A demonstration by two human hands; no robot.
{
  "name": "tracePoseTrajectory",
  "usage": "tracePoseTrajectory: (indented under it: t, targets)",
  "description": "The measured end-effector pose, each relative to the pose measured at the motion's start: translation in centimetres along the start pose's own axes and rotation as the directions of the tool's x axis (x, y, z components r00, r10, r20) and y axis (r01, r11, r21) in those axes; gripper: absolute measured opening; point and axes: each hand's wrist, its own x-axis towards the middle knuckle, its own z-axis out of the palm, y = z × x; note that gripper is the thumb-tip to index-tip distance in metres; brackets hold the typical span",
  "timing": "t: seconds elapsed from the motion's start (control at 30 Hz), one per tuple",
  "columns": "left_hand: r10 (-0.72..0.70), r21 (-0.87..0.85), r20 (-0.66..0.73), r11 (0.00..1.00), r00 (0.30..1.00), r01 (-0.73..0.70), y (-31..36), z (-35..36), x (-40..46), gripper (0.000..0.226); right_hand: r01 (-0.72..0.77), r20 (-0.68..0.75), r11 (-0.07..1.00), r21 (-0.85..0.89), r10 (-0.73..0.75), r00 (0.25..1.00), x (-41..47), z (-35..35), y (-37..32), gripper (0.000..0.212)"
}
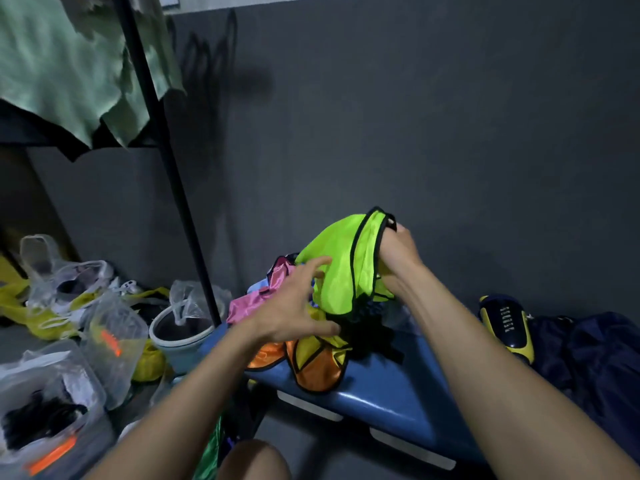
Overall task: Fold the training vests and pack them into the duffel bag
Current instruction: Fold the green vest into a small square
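Neon vest (341, 258) raised, R hand (398, 252) gripping edge, L hand (298, 306) beside, fingers spread

A blue padded bench (388, 386) runs from the frame's centre to the lower right. On its left end lies a heap of vests: pink (249, 303), orange (320, 370) and yellow (313, 348), with black fabric (370, 337) beside them. At the right edge a dark blue bag (595, 358) rests on it.
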Motion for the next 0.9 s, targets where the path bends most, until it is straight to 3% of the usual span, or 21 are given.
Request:
tracePoseTrajectory:
  t: [0.07, 0.1, 0.17, 0.27, 0.43, 0.57, 0.67, 0.73, 0.8, 0.9]
  targets:
    - [-0.060, 0.024, -0.133, 0.998, 0.989, 0.064, 0.2, 2.8, 0.6, 0.116, -0.044, 0.075, 0.989, 0.145, 0.034, 0.997, -0.4, 1.3, -1.8, 0.014]
    - [-0.110, -0.005, -0.242, 0.994, 0.964, 0.112, 0.4, 3.6, 1.5, 0.111, -0.062, 0.117, 0.981, 0.186, 0.040, 0.992, -0.6, 1.8, -2.6, 0.014]
    - [-0.192, -0.085, -0.451, 0.981, 0.872, 0.172, 1.0, 3.7, 3.7, 0.080, -0.080, 0.203, 0.975, 0.205, 0.037, 0.979, -0.8, 2.4, -4.1, 0.017]
    - [-0.231, -0.076, -0.617, 0.969, 0.752, 0.235, 1.1, 0.8, 6.5, 0.020, -0.047, 0.238, 0.968, 0.245, -0.014, 0.971, -0.5, 0.8, -6.2, 0.020]
    - [-0.284, -0.234, -0.715, 0.958, 0.639, 0.164, -0.3, -4.7, 7.0, 0.023, 0.025, 0.144, 0.962, 0.270, -0.066, 0.987, 0.9, -4.8, -6.7, 0.008]
    - [-0.069, -0.197, -0.710, 0.975, 0.701, -0.103, 2.2, -8.5, 8.1, 0.026, 0.040, -0.034, 0.996, 0.080, -0.037, 0.999, 0.9, -7.8, -5.1, 0.011]
    - [0.108, -0.060, -0.632, 0.981, 0.768, -0.187, 5.1, -10.3, 8.3, 0.025, 0.027, -0.103, 0.999, 0.034, -0.023, 0.994, 0.5, -9.2, -4.2, 0.005]
    - [0.145, 0.073, -0.581, 0.989, 0.801, -0.127, 5.2, -10.4, 8.1, 0.025, -0.026, -0.071, 0.990, 0.141, 0.036, 0.997, 0.1, -9.7, -4.5, 0.026]
    - [0.136, 0.161, -0.478, 0.985, 0.868, -0.066, 4.2, -10.2, 7.5, 0.020, -0.044, -0.036, 0.963, 0.265, 0.056, 0.998, -0.4, -9.7, -6.1, 0.029]
    - [0.123, 0.237, -0.160, 0.968, 0.979, -0.083, 3.5, -9.0, 6.2, 0.008, 0.007, 0.008, 0.881, 0.473, -0.013, 1.000, -1.1, -9.2, -9.7, 0.024]
